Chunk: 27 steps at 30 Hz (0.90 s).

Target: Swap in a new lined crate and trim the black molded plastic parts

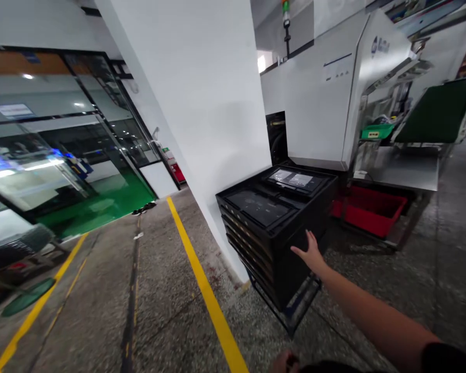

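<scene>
A stack of black trays (295,259) stands on a dark metal frame (291,326) beside a white pillar. My right hand (310,253) reaches out to the near right side of the stack. Its thumb and fingers are spread, with the fingertips at the tray wall; whether they press on it I cannot tell. Clear plastic packets (293,177) lie on the far part of the top tray. Only a small dark, blurred part of my left hand (286,361) shows at the bottom edge, its fingers hard to make out.
The white pillar (217,103) rises right behind the stack. A large white machine (314,103) stands to the right, with a red bin (375,210) beneath its metal shelf (406,166). Yellow floor lines (202,280) run along the left. Farther left is a glass-walled room (54,129) with green floor.
</scene>
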Available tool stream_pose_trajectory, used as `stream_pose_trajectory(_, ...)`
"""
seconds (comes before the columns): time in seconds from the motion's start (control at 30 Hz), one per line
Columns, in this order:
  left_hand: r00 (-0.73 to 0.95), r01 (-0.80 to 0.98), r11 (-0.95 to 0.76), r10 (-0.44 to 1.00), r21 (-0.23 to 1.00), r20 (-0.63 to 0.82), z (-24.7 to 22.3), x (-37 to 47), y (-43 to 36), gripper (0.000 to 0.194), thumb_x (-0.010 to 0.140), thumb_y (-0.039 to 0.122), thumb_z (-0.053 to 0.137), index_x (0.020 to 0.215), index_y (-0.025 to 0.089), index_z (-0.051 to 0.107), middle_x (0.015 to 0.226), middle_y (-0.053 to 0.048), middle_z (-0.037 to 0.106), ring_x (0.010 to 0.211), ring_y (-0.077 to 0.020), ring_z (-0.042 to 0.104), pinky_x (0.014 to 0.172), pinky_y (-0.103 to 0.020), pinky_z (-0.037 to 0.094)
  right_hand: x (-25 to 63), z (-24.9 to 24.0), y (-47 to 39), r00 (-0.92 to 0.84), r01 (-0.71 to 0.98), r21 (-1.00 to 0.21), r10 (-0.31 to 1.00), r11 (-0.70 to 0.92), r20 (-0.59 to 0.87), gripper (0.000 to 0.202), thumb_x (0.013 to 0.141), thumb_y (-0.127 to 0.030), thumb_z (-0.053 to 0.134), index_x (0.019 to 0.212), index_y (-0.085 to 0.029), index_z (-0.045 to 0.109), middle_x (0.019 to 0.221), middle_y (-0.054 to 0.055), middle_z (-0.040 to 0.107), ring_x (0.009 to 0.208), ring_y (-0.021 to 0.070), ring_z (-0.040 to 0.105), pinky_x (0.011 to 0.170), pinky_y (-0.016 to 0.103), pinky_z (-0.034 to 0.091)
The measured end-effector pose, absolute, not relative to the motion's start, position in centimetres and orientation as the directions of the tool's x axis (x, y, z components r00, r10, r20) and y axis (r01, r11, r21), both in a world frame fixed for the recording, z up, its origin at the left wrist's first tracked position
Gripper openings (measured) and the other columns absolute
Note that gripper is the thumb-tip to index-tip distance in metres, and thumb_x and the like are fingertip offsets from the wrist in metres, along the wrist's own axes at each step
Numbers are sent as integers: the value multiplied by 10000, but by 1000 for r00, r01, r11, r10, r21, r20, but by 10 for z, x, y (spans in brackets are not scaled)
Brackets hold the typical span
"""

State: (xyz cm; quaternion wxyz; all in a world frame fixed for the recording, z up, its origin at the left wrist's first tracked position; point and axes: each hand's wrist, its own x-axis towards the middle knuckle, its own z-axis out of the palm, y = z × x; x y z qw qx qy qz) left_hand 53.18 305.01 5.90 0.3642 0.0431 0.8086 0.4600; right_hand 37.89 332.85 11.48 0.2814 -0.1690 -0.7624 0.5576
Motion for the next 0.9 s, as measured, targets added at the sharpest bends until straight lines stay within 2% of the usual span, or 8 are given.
stream_pose_trajectory(0.1,-804,-168,539,409,825,-431,48,489,3056,207,598,511,696,667,338,604,789,8,632,1051,-373,668,982,-544,442,339,125,3342,-735,-57,-931,616,360,283,1281,626,-747,711,1587,-60,215,1674,253,55,1545,396,170,1245,503,224)
stream_pose_trajectory(0.2,-843,-132,484,404,865,-355,46,470,3057,192,571,503,604,673,341,602,772,3,629,1019,-382,668,952,-529,441,318,128,3351,-711,-59,-918,629,393,315,1393,575,-837,700,1579,-14,193,1656,301,71,1549,416,134,1250,519,194)
stream_pose_trajectory(0.3,-874,-141,450,362,882,-324,49,454,3062,204,568,492,579,704,342,601,735,13,611,901,-367,679,890,-523,470,309,127,3352,-690,-83,-899,626,430,363,1390,574,-861,698,1574,-28,206,1660,287,96,1551,401,136,1262,503,169)
stream_pose_trajectory(0.4,-911,-140,408,304,902,-279,60,435,3072,240,619,513,579,770,330,614,758,9,621,837,-330,676,859,-488,495,303,126,3350,-671,-111,-884,622,453,403,1373,605,-862,693,1578,-32,192,1660,280,107,1550,399,135,1265,508,163)
stream_pose_trajectory(0.5,-944,-116,347,252,931,-212,86,416,3088,326,735,548,560,913,290,649,867,-29,673,887,-283,671,892,-426,511,300,126,3348,-639,-137,-858,618,495,458,1352,640,-880,660,1578,-26,192,1648,288,144,1545,404,148,1265,516,163)
stream_pose_trajectory(0.7,-992,-89,40,86,995,-92,161,392,3130,438,807,539,656,1067,186,660,985,-99,702,797,-211,661,733,-340,516,300,152,3350,-669,-147,-873,603,464,433,1396,607,-886,692,1607,-67,164,1666,255,76,1542,419,146,1263,539,177)
stream_pose_trajectory(0.8,-989,-107,-75,108,991,-99,187,388,3143,442,829,492,692,1138,178,649,1104,-135,705,813,-200,675,690,-315,498,298,182,3351,-682,-197,-880,584,432,440,1395,624,-862,708,1624,-89,118,1679,228,8,1557,404,82,1270,543,156)
stream_pose_trajectory(0.9,-981,-98,-146,180,984,-71,208,383,3150,524,837,425,738,1283,184,603,1162,-154,711,850,-201,695,703,-307,498,294,209,3355,-685,-272,-877,560,397,466,1283,711,-798,702,1632,-128,111,1685,196,-15,1566,375,70,1273,538,158)
